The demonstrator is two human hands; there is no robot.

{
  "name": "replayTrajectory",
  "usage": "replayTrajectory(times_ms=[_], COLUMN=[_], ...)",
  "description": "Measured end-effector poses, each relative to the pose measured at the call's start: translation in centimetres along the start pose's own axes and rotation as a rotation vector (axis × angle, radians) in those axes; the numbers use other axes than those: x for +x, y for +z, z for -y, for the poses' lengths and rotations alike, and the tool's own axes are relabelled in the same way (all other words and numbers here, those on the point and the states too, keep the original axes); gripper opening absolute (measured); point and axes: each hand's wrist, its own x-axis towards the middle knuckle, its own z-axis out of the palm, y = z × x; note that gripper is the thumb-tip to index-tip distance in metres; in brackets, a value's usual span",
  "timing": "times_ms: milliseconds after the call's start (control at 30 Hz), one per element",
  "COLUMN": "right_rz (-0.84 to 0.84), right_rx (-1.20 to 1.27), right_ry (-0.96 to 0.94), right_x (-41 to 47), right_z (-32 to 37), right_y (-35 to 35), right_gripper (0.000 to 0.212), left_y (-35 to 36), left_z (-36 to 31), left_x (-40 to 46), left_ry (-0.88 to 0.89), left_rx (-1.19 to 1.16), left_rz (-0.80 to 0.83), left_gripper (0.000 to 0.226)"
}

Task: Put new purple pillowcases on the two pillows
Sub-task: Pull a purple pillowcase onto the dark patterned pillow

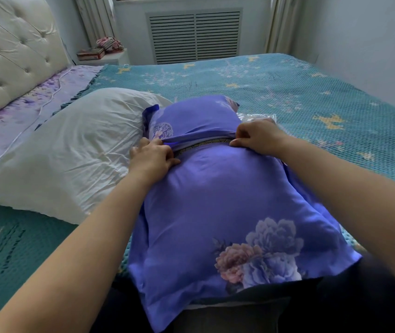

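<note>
I see soft, cool daylight coming in from twelve o'clock, leaving the room fairly dim and bluish. Shadows are faint. Wide-angle distortion bends the edges, and detail softens slightly at six o'clock.

Count on the bed [287,87]
I see two pillows: one purple-cased [215,200], one bare white [71,150] just left of it; two hands

Teal mesh mat [275,87] with yellow and pink motifs spread over the bed. Cream tufted headboard [16,54] far left. Louvred vent panel [194,36] on the far wall. Low white shelf [102,59] beside it, bearing a flat box [91,54] and pink bundle [110,44].
</note>
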Motion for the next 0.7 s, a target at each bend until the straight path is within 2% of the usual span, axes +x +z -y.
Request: replayTrajectory(times_ms=[133,200,234,300,367,400,467,534,601,701], right_rz=[0.208,0.315,0.349,0.365,0.272,0.172,-0.062,-0.146,-0.058,0.114], right_rx=[-0.034,-0.093,-0.145,-0.274,-0.366,-0.378,-0.351,-0.342,-0.316,-0.369], right_ry=[0.041,0.027,0.029,0.056,0.094,0.128,0.181,0.212,0.290,0.311], right_x=[-1.1,-1.2,-1.1,-0.7,-0.5,-0.5,-1.0,-1.7,-2.0,-1.6], right_z=[-1.9,-2.3,-2.5,-2.4,-1.9,-1.6,-1.4,-1.2,-1.1,-1.0], right_y=[-1.0,-1.7,-1.9,-2.0,-1.7,-1.3,-0.4,0.7,1.0,0.8], right_gripper=[0.023,0.017,0.018,0.024,0.027,0.027,0.028,0.029,0.034,0.039], left_y=[0.1,0.1,0.2,0.5,1.0,1.4,2.2,2.6,2.7,3.2], left_z=[3.3,4.4,4.6,4.0,3.1,2.9,3.2,4.0,4.2,4.2], left_x=[0.2,0.1,0.0,-0.7,-1.7,-2.2,-2.6,-2.5,-2.2,-1.6], left_ry=[-0.026,-0.056,-0.071,-0.089,-0.082,-0.078,-0.090,-0.128,-0.151,-0.135], left_rx=[0.129,0.106,0.069,0.043,0.073,0.087,0.127,0.167,0.159,0.222], left_rz=[0.238,0.308,0.278,0.117,-0.024,-0.035,0.048,0.152,0.173,-0.008], left_gripper=[0.030,0.028,0.027,0.025,0.024,0.023,0.026,0.032,0.033,0.025])
